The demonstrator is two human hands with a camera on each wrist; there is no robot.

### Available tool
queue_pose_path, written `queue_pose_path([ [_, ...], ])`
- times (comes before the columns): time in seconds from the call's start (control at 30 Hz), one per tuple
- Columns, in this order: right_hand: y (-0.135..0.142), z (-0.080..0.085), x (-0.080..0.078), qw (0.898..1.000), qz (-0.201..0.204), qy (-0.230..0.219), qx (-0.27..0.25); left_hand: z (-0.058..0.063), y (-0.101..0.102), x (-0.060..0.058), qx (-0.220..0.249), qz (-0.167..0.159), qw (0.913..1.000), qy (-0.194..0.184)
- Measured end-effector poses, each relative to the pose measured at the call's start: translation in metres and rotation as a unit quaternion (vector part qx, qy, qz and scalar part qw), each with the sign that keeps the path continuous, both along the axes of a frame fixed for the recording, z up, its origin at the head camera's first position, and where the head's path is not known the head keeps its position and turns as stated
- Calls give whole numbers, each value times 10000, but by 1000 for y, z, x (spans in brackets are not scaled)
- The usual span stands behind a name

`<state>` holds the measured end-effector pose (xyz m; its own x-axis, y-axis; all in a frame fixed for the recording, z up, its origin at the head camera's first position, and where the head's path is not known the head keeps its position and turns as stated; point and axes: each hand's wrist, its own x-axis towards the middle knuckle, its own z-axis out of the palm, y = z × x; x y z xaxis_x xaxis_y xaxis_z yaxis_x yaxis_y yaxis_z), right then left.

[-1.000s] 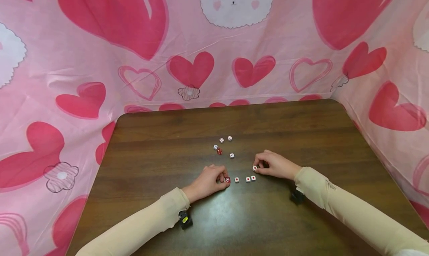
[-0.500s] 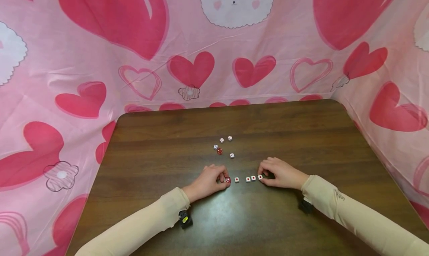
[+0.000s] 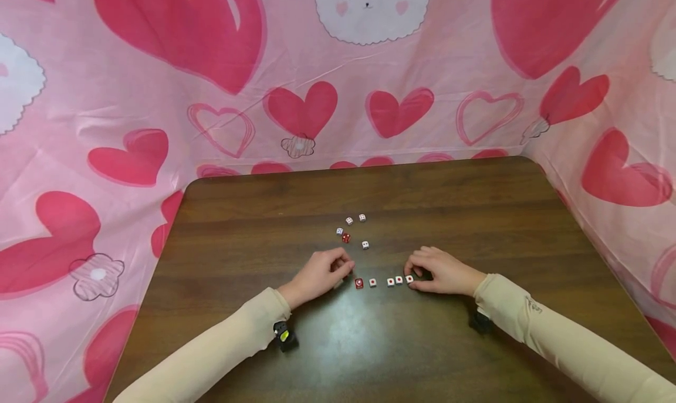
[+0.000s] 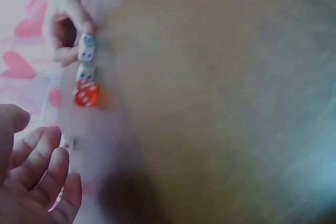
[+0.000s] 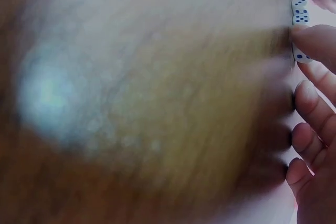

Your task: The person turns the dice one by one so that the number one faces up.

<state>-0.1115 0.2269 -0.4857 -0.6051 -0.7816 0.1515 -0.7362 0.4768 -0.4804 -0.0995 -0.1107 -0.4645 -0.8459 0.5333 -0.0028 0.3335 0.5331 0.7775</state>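
Note:
My right hand (image 3: pixel 440 272) pinches a white die (image 3: pixel 409 279) at the right end of a row on the table, all with a single-dot face up. To its left in the head view lie a white die (image 3: pixel 398 280), another white die (image 3: pixel 391 282), then, after a gap, a further white die (image 3: pixel 372 283). A red die (image 3: pixel 359 283) ends the row on the left. Just behind and left of it, my left hand (image 3: pixel 319 274) holds nothing; its thumb and fingers stand apart in the left wrist view. The right thumb partly covers the pinched die in the right wrist view.
Farther back on the brown wooden table (image 3: pixel 253 215) lie several loose dice: a red die (image 3: pixel 345 237) next to a white die (image 3: pixel 340 231), with more white ones around. A pink cloth (image 3: pixel 348 68) with hearts hangs behind and along both sides of the table.
My right hand has brought its white die down and toward me to the row's right end. My left hand has let go of the red die and moved slightly back and left.

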Motion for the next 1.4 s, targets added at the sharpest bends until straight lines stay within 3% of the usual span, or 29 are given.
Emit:
queue_pose_path([
  [0.1, 1, 0, 0, 10000, -18, -73, 2, 2, -3, -10, 27, 230, 9997, 78],
  [0.3, 2, -1, 1, 9999, -44, -117, -17, 0, -8, -31, 150, 955, 9952, -116],
  [0.5, 1, -5, 1, 9998, -60, -66, -160, -10, -12, -51, -65, 1335, 9909, 160],
  [0.73, 0, -7, 2, 9997, -111, -104, -202, -11, -12, -65, -518, 1213, 9910, 224],
  [1.0, -1, -5, 3, 9996, -145, -117, -224, -11, -10, -70, -1114, 1138, 9871, 164],
  [1.4, 0, -4, 3, 9996, -199, -85, -193, -9, -12, -70, -1054, 928, 9897, 283],
])
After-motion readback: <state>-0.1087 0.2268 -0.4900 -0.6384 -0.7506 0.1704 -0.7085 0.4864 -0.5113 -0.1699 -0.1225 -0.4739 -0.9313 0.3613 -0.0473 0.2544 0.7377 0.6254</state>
